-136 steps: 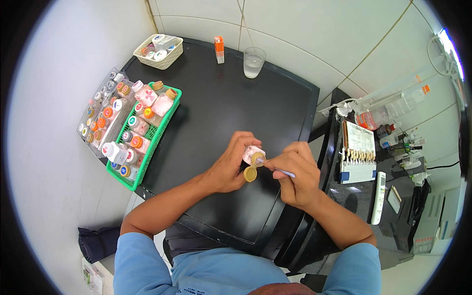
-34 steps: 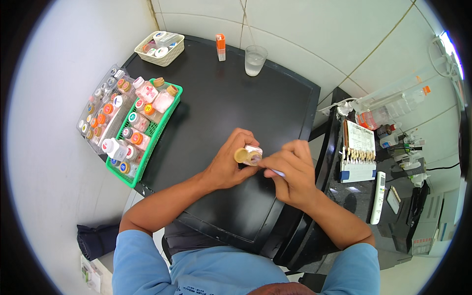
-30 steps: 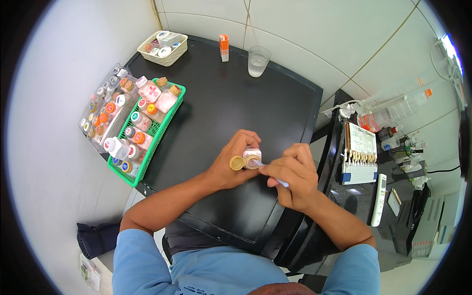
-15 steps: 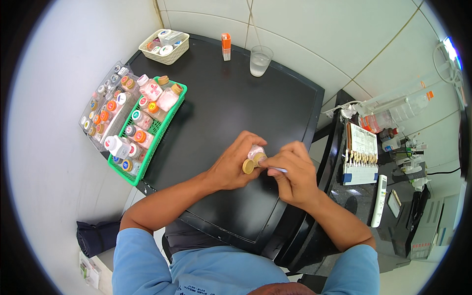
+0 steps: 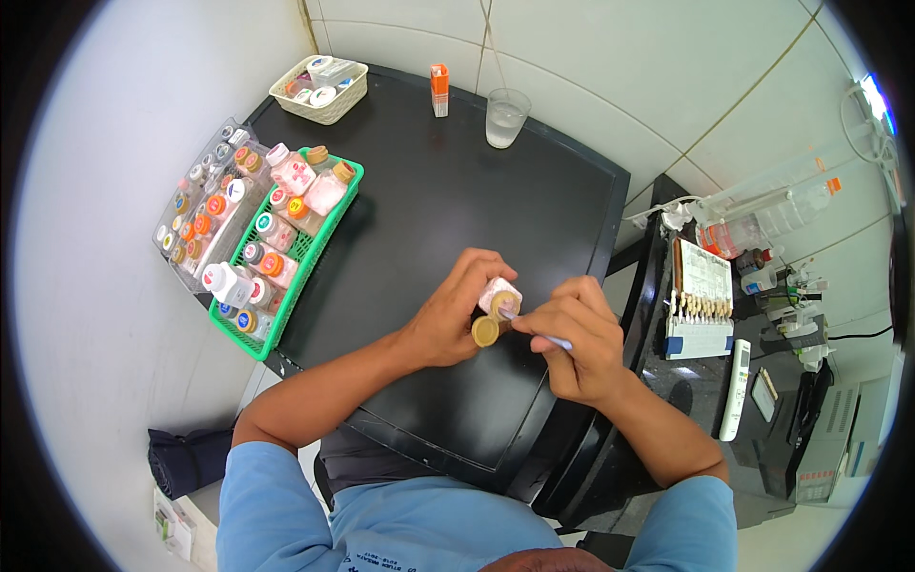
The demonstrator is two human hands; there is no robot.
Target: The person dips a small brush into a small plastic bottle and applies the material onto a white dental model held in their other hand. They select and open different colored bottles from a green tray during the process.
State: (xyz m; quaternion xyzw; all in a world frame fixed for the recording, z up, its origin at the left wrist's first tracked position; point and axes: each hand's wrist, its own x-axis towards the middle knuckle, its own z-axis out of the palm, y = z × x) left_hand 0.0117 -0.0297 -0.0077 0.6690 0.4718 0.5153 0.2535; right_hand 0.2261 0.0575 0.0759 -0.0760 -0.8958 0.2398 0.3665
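Small pink-white bottle (image 5: 498, 296) sits tipped in the left hand (image 5: 448, 319), above the near-right part of the black table (image 5: 429, 191), just in front of the person's chest. Left fingers wrap round the bottle body; a tan round cap (image 5: 485, 331) shows at the lower edge of the same hand, pinched vs. the palm side. Right hand (image 5: 577, 338) is closed on a thin light-blue stick-like tool (image 5: 551, 339), tip right at the bottle mouth; can't tell if tip is inside. Both hands touch each other around the bottle.

Further out, left side of table: green plastic basket (image 5: 303, 255) packed w/ small bottles, caps orange, green, white, tan. Beside it, on the outer edge, a clear tray (image 5: 195, 205) w/ rows of smaller jars. Far-left corner: cream wicker-style basket (image 5: 321, 91) w/ a few white containers. Far edge, middle: small orange-white box (image 5: 439, 91) upright, and a clear glass (image 5: 506, 116) just right of it. Right of table, a lower dark surface holds a shade-tab holder (image 5: 701, 305) and a white remote (image 5: 734, 391).
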